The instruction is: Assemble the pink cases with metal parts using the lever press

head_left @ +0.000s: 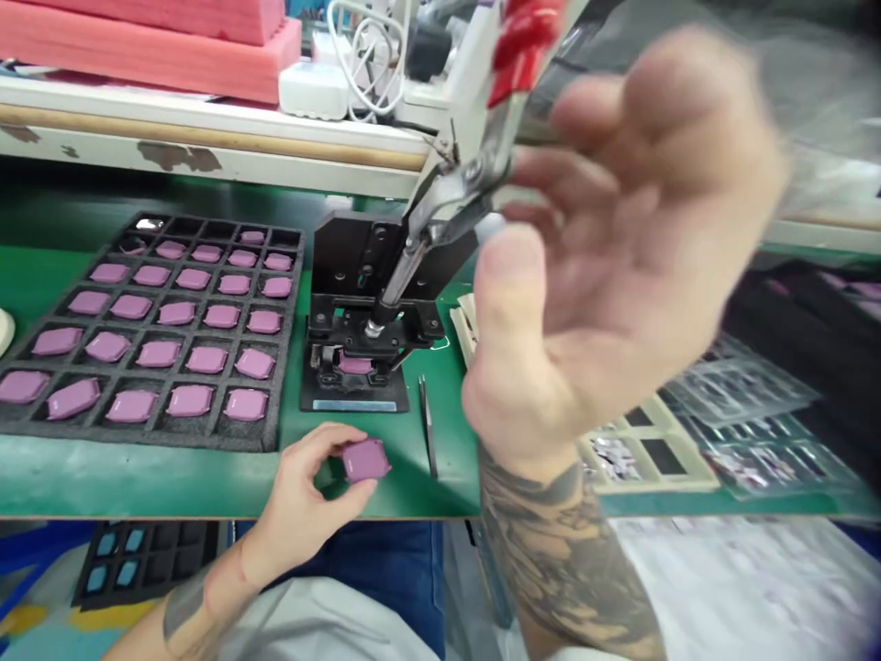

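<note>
Between the thumb and fingers of my left hand is a small purple case, shaped like a watch body, held over the front of the bench. My right hand, blurred, is raised with its palm showing and the fingers apart. It is beside the red-gripped lever of a black toggle press, and I see nothing in it. Another purple case sits in the press under its clamp. Black tweezers lie on the green mat right of the press.
A black foam tray with rows of purple cases stands at the left. At the right lie a cream parts tray and clear plastic trays. Pink foam blocks and a white cable are on the shelf behind.
</note>
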Motion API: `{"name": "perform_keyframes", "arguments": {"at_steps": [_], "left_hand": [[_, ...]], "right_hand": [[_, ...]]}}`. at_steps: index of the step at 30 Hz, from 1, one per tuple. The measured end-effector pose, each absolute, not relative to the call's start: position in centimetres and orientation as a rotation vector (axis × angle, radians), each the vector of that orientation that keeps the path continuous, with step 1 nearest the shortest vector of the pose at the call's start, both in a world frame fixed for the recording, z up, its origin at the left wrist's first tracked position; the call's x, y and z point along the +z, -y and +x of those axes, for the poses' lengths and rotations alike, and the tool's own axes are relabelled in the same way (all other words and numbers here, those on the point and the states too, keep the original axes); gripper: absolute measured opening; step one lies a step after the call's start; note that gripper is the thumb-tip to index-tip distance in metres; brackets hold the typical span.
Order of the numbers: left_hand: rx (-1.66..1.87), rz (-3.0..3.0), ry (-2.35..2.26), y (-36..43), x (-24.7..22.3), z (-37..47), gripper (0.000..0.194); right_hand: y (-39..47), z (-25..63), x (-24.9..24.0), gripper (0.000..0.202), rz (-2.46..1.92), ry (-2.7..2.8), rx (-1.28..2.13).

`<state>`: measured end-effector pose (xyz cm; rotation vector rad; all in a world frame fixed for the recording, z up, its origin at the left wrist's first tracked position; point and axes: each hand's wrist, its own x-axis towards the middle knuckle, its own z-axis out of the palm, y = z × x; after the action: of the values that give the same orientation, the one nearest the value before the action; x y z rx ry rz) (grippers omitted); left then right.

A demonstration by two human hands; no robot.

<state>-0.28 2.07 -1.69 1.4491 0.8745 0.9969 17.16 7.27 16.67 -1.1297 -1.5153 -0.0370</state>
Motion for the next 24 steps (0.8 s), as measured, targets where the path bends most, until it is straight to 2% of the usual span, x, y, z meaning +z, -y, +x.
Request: {"name": "perform_keyframes", "arguments": {"at_steps": [2,3,5,7,10,13,17,21,24], "left_hand": [[1.033,1.543,-0.853,-1.7,-1.2,-1.0,0.034],[1.05,1.59,-0.845,-1.5,-1.0,-1.6,0.036],[1.078,1.682,-0.841,-1.3,-0.7,-2.9,0.041],[1.104,1.765,-0.86,-1.4,-0.6,-4.1,0.044],[1.103,1.863,-0.893,-2.1,-0.5,-4.9,0.046],[1.067,1.924,-0.863,-2.7,0.2,-4.3,0.046],[1.046,2.035,-0.859,-3.4,1.6,-3.4,0.044],[1.072,2.242,-0.985,-4.8,2.4,-3.8,0.044],[0.911,2.378,-1.094,-6.6,2.4,-3.8,0.045]], "right_hand": [[-6.0,18.1,13.9,0.038,-1.08,1.453,-0.099],[-5.3,18.6,12.1,0.029,-1.043,1.492,-0.07],[-4.2,19.3,8.4,0.025,-1.034,1.725,0.101],[-3.6,19.6,5.2,0.032,-1.131,1.974,0.2],[-4.6,19.5,2.2,0.052,-1.344,2.213,0.128],[-7.5,19.4,0.9,0.057,-1.471,2.299,0.103],[-10.2,19.5,0.1,0.044,-1.499,2.191,0.199],[-7.4,19.6,-0.1,0.044,-1.338,1.943,0.303],[-3.2,19.5,-0.1,0.049,-1.315,1.758,0.34]]}}
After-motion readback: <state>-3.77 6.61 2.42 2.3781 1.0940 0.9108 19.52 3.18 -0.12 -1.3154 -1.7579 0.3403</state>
